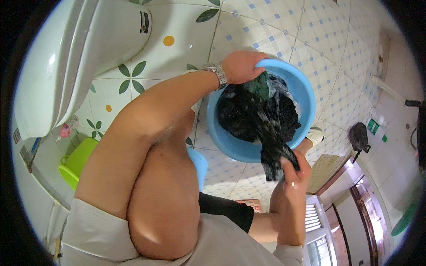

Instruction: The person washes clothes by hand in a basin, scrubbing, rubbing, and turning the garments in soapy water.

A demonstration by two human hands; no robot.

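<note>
A round blue plastic basin (233, 154) stands on the tiled floor between my feet. Wet black cloth (236, 114) lies bunched inside it, with some suds and a dark green piece (259, 87) near the far rim. My left hand (243, 67), below a metal-band wristwatch (218, 73), is at the basin's upper left rim, its fingers bent over the edge; whether they also pinch the green piece is unclear. My right hand (296, 173) grips one end of a black garment (274, 163), which stretches out of the basin over the near rim.
A white toilet (109, 36) stands at the upper left, a lime-green bucket (80, 159) and a pink-labelled bottle (68, 127) below it. Part of a second light-blue plastic object (199, 166) shows beside my leg. At right are a black dustpan-like item (359, 138) and a green-and-white bottle (373, 126).
</note>
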